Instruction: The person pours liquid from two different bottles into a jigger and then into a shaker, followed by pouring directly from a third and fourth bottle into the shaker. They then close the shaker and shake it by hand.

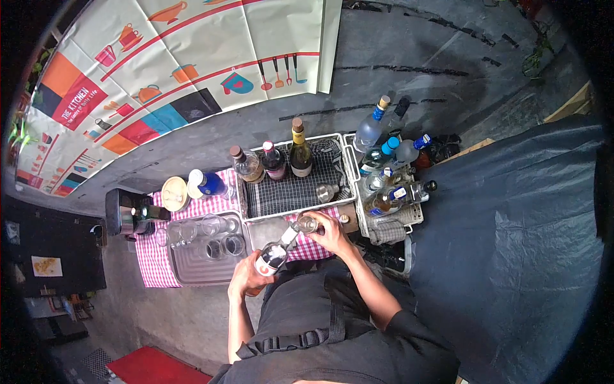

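My left hand (248, 276) is wrapped round a bottle (272, 258) with a white and red label. The bottle is tilted, its pale neck (290, 234) pointing up and right toward a small glass (307, 224). That glass is gripped in the fingers of my right hand (330, 234), its rim right at the bottle's mouth. Both hands are in front of my body, over the near edge of the checked cloth (311, 251). A small cork-coloured stopper (345, 219) lies just right of my right hand.
A tray (201, 276) holding several glasses stands at left. Behind my hands, a white wire basket (245, 216) holds three bottles and a glass jar (327, 192). Another rack (416, 214) at right is crowded with bottles. A blue container (211, 184) and black box (121, 208) stand at left.
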Demonstrator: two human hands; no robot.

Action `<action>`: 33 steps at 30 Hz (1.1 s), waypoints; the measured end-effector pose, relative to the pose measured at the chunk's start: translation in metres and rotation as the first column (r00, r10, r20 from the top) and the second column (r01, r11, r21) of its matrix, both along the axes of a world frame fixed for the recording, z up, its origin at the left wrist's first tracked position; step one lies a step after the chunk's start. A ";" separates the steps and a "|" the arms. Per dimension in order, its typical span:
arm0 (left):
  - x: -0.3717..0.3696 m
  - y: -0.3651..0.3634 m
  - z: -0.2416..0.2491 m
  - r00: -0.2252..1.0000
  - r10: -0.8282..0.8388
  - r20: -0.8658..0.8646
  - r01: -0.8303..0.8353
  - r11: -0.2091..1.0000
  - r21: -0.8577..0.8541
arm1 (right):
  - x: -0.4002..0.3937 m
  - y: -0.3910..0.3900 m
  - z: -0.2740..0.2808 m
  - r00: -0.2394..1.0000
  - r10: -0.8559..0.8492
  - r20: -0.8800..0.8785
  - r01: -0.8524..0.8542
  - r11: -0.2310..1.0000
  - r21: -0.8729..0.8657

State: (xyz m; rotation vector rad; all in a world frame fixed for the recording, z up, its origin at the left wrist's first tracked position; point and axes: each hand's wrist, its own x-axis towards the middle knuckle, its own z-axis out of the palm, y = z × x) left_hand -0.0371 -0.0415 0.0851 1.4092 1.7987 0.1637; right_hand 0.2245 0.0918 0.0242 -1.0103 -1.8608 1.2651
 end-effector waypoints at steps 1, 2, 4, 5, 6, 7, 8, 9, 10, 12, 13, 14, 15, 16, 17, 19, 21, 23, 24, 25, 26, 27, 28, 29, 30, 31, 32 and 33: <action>0.000 0.001 0.001 1.000 -0.009 -0.009 0.009 1.000 -0.006 | -0.001 0.000 0.000 0.999 -0.007 -0.035 0.006 1.000 -0.019; -0.001 0.002 0.002 1.000 -0.011 -0.010 0.011 1.000 -0.006 | -0.001 -0.001 0.000 0.999 -0.009 -0.036 0.009 1.000 -0.019; -0.002 0.003 0.003 0.999 -0.010 -0.035 0.008 0.999 -0.053 | -0.002 -0.001 0.006 1.000 -0.011 -0.021 0.010 0.999 -0.033; -0.003 0.003 0.002 0.999 -0.011 -0.035 0.009 0.999 -0.053 | -0.002 -0.001 0.006 1.000 -0.011 -0.021 0.011 0.999 -0.033; -0.003 0.003 0.002 0.999 -0.010 -0.038 0.008 0.998 -0.056 | -0.001 -0.001 0.007 1.000 -0.006 -0.014 0.006 1.000 -0.027; -0.004 0.003 0.003 0.999 -0.008 -0.040 0.006 0.998 -0.059 | -0.002 0.000 0.007 1.000 -0.001 -0.007 0.001 1.000 -0.021; -0.004 0.003 0.004 0.999 -0.008 -0.041 0.005 0.998 -0.058 | -0.001 0.000 0.008 1.000 0.000 -0.007 0.000 1.000 -0.020; -0.002 0.004 0.010 0.998 -0.033 -0.060 0.029 0.998 -0.053 | 0.000 0.000 0.010 1.000 0.004 0.018 -0.004 1.000 -0.025; -0.002 0.005 0.013 0.995 -0.057 -0.079 0.054 0.997 -0.049 | 0.001 0.000 0.012 0.999 0.009 0.044 -0.008 1.000 -0.030; -0.002 0.005 0.015 0.993 -0.068 -0.092 0.064 0.997 -0.050 | 0.002 -0.001 0.014 0.999 0.015 0.047 -0.014 1.000 -0.014; -0.002 0.006 0.015 0.991 -0.080 -0.105 0.075 0.996 -0.050 | 0.002 -0.001 0.015 0.999 0.020 0.051 -0.020 1.000 0.003; -0.002 0.006 0.016 0.991 -0.080 -0.105 0.075 0.996 -0.051 | 0.003 0.000 0.017 0.999 0.020 0.050 -0.020 1.000 0.002; -0.002 0.006 0.018 0.991 -0.082 -0.104 0.077 0.996 -0.052 | 0.003 0.000 0.019 0.998 0.024 0.061 -0.023 0.999 -0.024; -0.002 0.006 0.018 0.991 -0.084 -0.102 0.079 0.995 -0.054 | 0.004 0.000 0.020 0.997 0.028 0.072 -0.025 0.998 -0.050; -0.002 0.006 0.018 0.991 -0.085 -0.101 0.080 0.995 -0.054 | 0.004 0.000 0.020 0.997 0.028 0.072 -0.024 0.998 -0.050; -0.002 0.007 0.018 0.990 -0.088 -0.110 0.081 0.995 -0.066 | 0.004 0.000 0.020 0.998 0.034 0.062 -0.030 0.998 -0.053; -0.001 0.008 0.022 0.989 -0.091 -0.118 0.083 0.994 -0.071 | 0.004 0.001 0.018 0.998 0.043 0.056 -0.041 0.999 -0.035; -0.001 0.007 0.023 0.988 -0.093 -0.125 0.084 0.994 -0.076 | 0.004 0.000 0.017 0.997 0.053 0.050 -0.052 0.999 -0.017; -0.002 0.007 0.022 0.987 -0.099 -0.127 0.090 0.993 -0.076 | 0.004 0.000 0.021 0.998 0.046 0.048 -0.046 0.999 -0.012; -0.002 0.007 0.022 0.986 -0.106 -0.130 0.096 0.992 -0.075 | 0.004 -0.001 0.023 0.998 0.040 0.046 -0.039 0.999 -0.008; -0.002 0.007 0.022 0.986 -0.105 -0.131 0.096 0.993 -0.075 | 0.004 0.000 0.023 0.998 0.040 0.046 -0.040 0.999 -0.007; -0.001 0.008 0.024 0.985 -0.108 -0.133 0.097 0.992 -0.086 | 0.004 -0.001 0.024 0.998 0.036 0.059 -0.037 0.999 0.001; -0.001 0.009 0.025 0.985 -0.111 -0.135 0.098 0.990 -0.098 | 0.004 -0.001 0.024 0.997 0.032 0.072 -0.033 0.999 0.009; -0.001 0.009 0.025 0.985 -0.111 -0.135 0.098 0.990 -0.098 | 0.004 -0.001 0.023 0.997 0.032 0.071 -0.033 0.999 0.008; -0.001 0.009 0.025 0.984 -0.110 -0.138 0.095 0.990 -0.107 | 0.004 -0.001 0.023 0.997 0.025 0.067 -0.025 1.000 0.009; -0.001 0.009 0.025 0.984 -0.108 -0.141 0.092 0.989 -0.115 | 0.004 -0.002 0.023 0.998 0.016 0.064 -0.017 1.000 0.011; -0.001 0.009 0.025 0.984 -0.108 -0.141 0.092 0.989 -0.115 | 0.004 -0.002 0.023 0.998 0.016 0.064 -0.017 1.000 0.010; -0.001 0.009 0.025 0.984 -0.109 -0.144 0.091 0.988 -0.127 | 0.004 -0.002 0.024 0.997 0.019 0.072 -0.019 1.000 0.006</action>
